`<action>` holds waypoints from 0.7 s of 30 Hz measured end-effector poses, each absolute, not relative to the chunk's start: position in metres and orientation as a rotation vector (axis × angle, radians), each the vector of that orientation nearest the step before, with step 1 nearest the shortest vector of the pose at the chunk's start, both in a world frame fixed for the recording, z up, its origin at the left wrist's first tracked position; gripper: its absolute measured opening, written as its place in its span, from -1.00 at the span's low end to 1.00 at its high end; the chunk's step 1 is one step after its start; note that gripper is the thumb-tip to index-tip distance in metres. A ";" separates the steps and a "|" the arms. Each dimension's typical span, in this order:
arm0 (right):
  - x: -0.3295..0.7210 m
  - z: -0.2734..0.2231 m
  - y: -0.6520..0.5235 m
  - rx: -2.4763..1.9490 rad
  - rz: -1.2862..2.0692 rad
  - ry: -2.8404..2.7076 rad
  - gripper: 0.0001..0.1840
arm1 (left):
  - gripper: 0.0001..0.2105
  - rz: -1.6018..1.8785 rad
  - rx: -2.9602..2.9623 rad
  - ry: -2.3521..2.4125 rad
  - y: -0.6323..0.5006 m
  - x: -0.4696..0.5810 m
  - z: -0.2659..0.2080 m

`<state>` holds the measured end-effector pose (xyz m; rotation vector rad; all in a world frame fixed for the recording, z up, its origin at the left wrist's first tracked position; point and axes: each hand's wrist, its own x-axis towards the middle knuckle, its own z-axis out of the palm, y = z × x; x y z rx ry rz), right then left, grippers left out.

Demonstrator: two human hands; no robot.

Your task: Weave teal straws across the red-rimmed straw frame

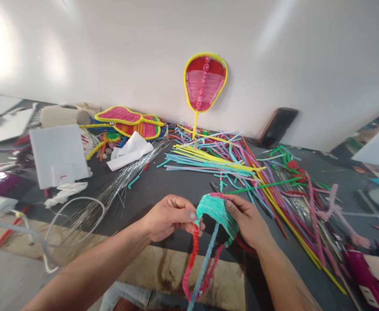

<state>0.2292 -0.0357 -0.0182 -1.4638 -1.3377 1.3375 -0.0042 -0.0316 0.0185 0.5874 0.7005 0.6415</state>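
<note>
Between my hands is a pipe-cleaner piece, with rows of turquoise fuzzy stems packed across its top and a pink patch at the upper edge. Its twisted loop frame, red and pink, hangs below with an open middle. A twisted blue stem runs down through that gap towards me. My left hand pinches the left edge of the piece, where turquoise meets red, between thumb and fingers. On the right edge, my right hand grips the turquoise part, thumb on top and its other fingers partly hidden behind.
Loose pipe cleaners lie across the dark table ahead. A finished yellow-rimmed paddle shape stands against the white wall. A phone leans at right. Thin wires, a white card and a purple tool lie around.
</note>
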 end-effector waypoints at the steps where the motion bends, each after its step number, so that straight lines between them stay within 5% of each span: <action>1: 0.229 -0.018 -0.036 -1.457 1.349 -1.325 -0.54 | -0.81 0.642 0.584 0.694 -0.032 -0.004 0.019; 21: 0.228 -0.017 -0.036 -1.461 1.351 -1.339 -0.54 | -0.79 0.632 0.620 0.665 -0.032 -0.003 0.019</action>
